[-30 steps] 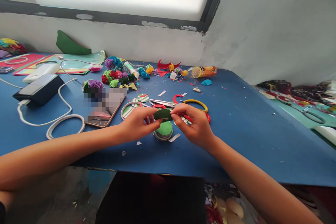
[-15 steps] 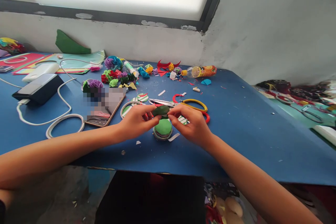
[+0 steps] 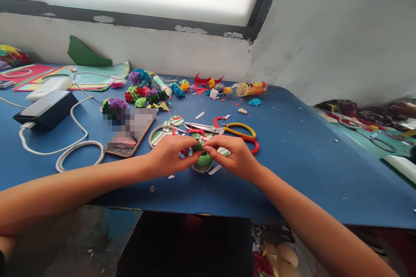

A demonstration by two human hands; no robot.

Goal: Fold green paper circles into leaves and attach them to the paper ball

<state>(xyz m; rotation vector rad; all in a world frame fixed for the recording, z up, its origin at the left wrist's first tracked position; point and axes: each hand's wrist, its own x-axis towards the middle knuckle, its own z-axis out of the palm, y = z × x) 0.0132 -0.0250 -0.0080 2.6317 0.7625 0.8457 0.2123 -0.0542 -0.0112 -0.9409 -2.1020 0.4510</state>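
Grip: left hand [image 3: 169, 156], right hand [image 3: 234, 156], green piece [image 3: 198, 146]

Since a second ago, my left hand [image 3: 169, 156] and right hand [image 3: 234, 157] have closed together, and the dark green piece [image 3: 198, 146] between them has gone from a flat oval to a small crumpled fold.

**Obscured and cut-off items**

Phone [image 3: 131, 132], centre left: screen pixelated, unreadable. Green piece [image 3: 197, 146] at centre: mostly hidden by both hands' fingers, shape indeterminate. Stack of discs [image 3: 202, 163] below: partly covered. Table [image 3: 292, 169] cut off at both side edges.
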